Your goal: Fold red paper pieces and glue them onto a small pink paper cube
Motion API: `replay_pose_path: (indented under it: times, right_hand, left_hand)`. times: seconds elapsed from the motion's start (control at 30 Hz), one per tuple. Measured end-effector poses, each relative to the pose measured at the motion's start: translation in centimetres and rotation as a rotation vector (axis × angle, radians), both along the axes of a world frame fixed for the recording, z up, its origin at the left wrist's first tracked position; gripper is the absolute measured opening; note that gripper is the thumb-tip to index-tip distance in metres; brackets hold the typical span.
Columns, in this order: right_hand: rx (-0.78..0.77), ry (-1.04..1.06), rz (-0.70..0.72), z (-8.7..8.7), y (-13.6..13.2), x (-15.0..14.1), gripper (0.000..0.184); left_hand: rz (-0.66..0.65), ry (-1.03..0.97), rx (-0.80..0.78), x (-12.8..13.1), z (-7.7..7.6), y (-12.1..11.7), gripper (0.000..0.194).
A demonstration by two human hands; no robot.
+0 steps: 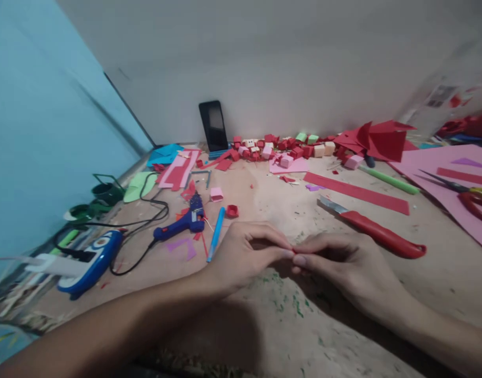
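In the middle of the table, my left hand (247, 252) and my right hand (345, 262) meet, fingertips to fingertips. Both pinch a small red piece (293, 251), mostly covered by the fingers, so its shape is hard to make out. Just beyond my left hand lie a blue pen-like stick (216, 234), a small red open box (232, 211) and a pink one (216, 194). A blue glue gun (181, 222) rests farther left. Close to my right hand is a red-handled knife (377, 229), its blade pointing left, with a red strip (357, 192) behind it.
A phone (214, 126) leans on the back wall beside many small red and pink cubes (266, 152). Scissors (473, 199) lie on a pink sheet (426, 163) at right. At left are a blue power strip (93, 265), black cable (140, 223) and green cups (107, 191).
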State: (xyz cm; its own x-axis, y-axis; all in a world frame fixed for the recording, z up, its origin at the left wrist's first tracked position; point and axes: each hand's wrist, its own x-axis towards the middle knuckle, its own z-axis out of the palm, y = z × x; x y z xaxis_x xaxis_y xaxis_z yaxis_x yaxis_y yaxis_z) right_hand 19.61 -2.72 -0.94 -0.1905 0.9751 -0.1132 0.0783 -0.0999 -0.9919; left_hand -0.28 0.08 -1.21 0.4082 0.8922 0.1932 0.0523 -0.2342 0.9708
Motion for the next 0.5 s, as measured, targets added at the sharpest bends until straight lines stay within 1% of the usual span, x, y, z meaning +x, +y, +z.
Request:
replay_pose_path:
  times: [0.13,0.2,0.3,0.4,0.5]
  right_hand:
    - [-0.071,0.082,0.056,-0.6,-0.4,-0.1,0.022]
    - [-0.132,0.145,0.05,-0.5,-0.7,-0.3,0.021]
    - [-0.186,0.214,-0.001,0.1,-1.2,-0.7,0.027]
    - [-0.168,0.233,-0.014,0.8,-1.4,-0.7,0.031]
    - [-0.099,0.194,-0.001,1.1,-1.3,-0.3,0.029]
  left_hand:
    - [-0.013,0.007,-0.025,-0.1,-0.1,0.1,0.009]
    - [-0.017,-0.028,-0.069,0.0,-0.1,0.1,0.007]
    - [-0.013,-0.104,-0.206,0.1,0.3,0.0,0.022]
    - [-0.035,-0.144,-0.33,0.3,0.9,-0.1,0.029]
    - [-0.063,-0.125,-0.328,0.2,1.2,-0.2,0.026]
